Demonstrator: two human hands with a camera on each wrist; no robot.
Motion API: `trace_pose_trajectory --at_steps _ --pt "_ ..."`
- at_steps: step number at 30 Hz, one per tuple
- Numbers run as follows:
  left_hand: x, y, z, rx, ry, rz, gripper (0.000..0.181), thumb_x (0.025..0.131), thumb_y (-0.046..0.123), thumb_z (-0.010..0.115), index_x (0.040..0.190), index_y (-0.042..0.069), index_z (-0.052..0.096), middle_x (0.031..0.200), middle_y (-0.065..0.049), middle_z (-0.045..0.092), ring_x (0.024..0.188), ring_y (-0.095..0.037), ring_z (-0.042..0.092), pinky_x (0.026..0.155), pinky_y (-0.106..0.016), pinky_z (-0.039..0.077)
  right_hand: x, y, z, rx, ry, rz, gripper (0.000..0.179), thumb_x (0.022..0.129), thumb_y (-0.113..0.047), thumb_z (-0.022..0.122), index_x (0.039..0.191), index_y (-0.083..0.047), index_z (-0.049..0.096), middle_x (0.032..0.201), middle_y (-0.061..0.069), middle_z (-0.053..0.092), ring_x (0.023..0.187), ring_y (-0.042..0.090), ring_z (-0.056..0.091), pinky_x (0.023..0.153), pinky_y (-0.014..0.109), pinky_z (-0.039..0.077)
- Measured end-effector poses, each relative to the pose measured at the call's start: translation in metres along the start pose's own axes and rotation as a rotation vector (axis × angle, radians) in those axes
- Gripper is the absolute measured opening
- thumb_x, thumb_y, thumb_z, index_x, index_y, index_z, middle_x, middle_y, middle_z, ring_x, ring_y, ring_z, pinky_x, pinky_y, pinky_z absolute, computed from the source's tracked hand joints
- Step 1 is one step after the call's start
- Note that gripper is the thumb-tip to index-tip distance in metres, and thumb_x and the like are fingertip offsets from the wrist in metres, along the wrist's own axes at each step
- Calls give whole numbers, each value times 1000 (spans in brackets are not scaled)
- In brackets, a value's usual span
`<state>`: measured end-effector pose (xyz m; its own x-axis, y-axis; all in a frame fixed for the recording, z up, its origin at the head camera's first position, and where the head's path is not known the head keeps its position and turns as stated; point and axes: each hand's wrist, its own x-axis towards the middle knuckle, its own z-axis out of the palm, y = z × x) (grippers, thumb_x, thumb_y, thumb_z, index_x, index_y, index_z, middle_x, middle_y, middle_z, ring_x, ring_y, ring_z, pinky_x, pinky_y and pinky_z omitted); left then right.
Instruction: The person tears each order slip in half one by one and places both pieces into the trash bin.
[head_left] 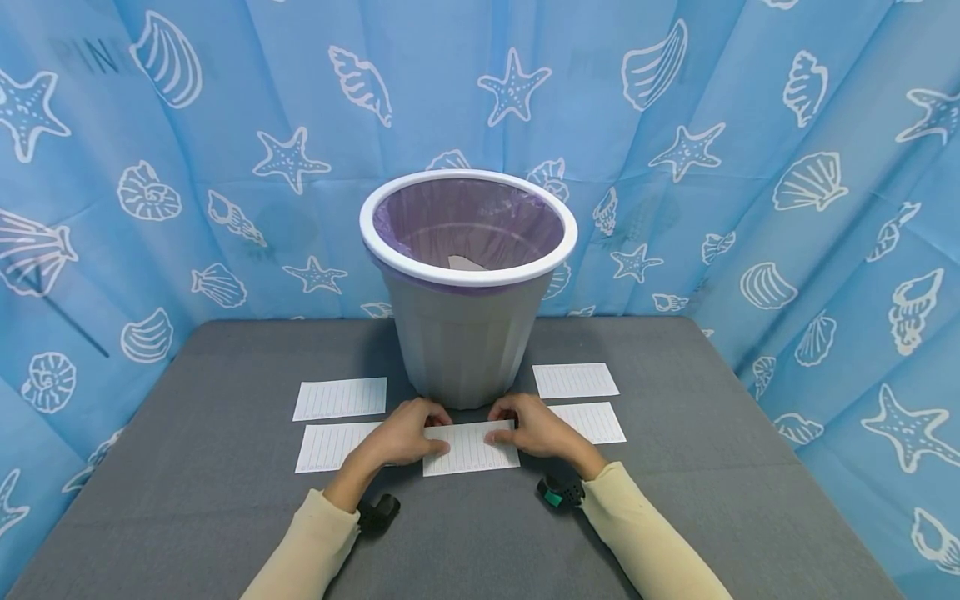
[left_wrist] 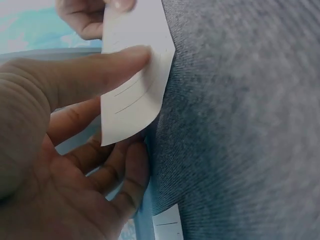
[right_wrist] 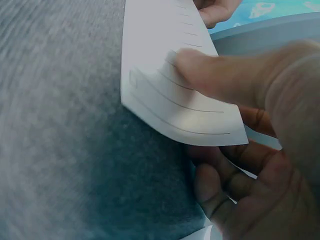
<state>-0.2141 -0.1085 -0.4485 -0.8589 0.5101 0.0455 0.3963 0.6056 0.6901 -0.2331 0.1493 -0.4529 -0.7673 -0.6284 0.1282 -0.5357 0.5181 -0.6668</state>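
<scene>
Both hands hold one white lined card (head_left: 467, 454) at its two ends, in front of the bin. My left hand (head_left: 405, 433) pinches the left end, with the thumb on the lined face and the fingers behind, as the left wrist view shows. At the other end my right hand (head_left: 536, 427) pinches the card the same way. In the right wrist view the near end of the card (right_wrist: 175, 110) bends slightly. A grey bin (head_left: 465, 342) with a white rim and purple liner stands just beyond the hands, and a pale piece (head_left: 465, 263) lies inside it.
Two lined cards lie left of the bin, a far one (head_left: 340, 399) and a near one (head_left: 330, 447) partly under the left hand. On the right lie another far card (head_left: 575, 380) and near card (head_left: 592, 422). A blue shell-patterned curtain (head_left: 300, 225) hangs behind the grey table (head_left: 697, 500).
</scene>
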Motion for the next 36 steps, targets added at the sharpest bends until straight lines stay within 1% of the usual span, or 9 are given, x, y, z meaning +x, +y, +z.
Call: trace_pose_trajectory --at_steps 2,5,7,11,15,19,23,30,36 --pt "0 0 0 -5 12 3 12 88 7 79 98 4 74 85 0 67 76 -14 60 69 -33 49 0 -1 -1 29 1 1 8 92 -15 77 91 -8 72 82 -5 67 69 6 54 64 26 47" --pt "0 0 0 -32 44 13 5 93 11 74 97 8 75 88 1 69 81 -15 64 74 -35 52 0 -2 -3 65 9 -9 6 95 -14 73 92 -8 73 82 -5 67 64 6 50 59 25 44" --pt "0 0 -2 -62 69 31 5 95 12 71 97 9 75 92 1 71 86 -17 66 78 -38 53 0 -4 -5 78 18 -14 6 96 -14 72 93 -8 73 82 -5 67 62 6 49 57 25 43" --pt "-1 2 -6 -122 110 68 8 97 15 70 99 10 77 99 -1 73 97 -22 68 85 -44 54 0 -8 -9 104 46 1 8 97 -16 71 95 -9 75 84 -5 69 63 7 52 57 25 45" --pt "-1 5 -9 -154 132 85 11 98 18 69 101 11 77 101 0 73 101 -23 68 89 -48 54 -1 -14 -13 136 80 18 11 97 -17 71 96 -8 75 88 0 71 66 10 56 59 27 48" --pt "-3 11 -13 -167 162 97 14 99 19 69 104 10 77 102 -1 73 99 -22 67 87 -46 54 -2 -20 -18 153 122 23 12 96 -17 72 99 -6 76 95 5 73 61 9 54 57 27 47" --pt "-4 20 -17 -176 195 105 17 99 19 68 107 6 76 102 -3 73 94 -22 67 82 -41 53 -3 -27 -22 179 164 27 14 95 -17 73 102 -5 76 96 7 72 57 11 49 54 26 44" --pt "-6 35 -21 -208 256 102 17 98 20 69 105 7 76 101 -1 73 94 -19 67 83 -42 52 -4 -39 -25 223 223 4 17 95 -16 73 105 -2 75 96 6 72 69 20 55 60 27 45" --pt "-6 43 -20 -234 305 116 13 98 18 70 102 8 77 99 1 73 94 -15 67 84 -41 52 -5 -47 -24 225 276 -21 12 94 -14 74 103 -6 76 96 3 72 71 16 56 62 28 45"
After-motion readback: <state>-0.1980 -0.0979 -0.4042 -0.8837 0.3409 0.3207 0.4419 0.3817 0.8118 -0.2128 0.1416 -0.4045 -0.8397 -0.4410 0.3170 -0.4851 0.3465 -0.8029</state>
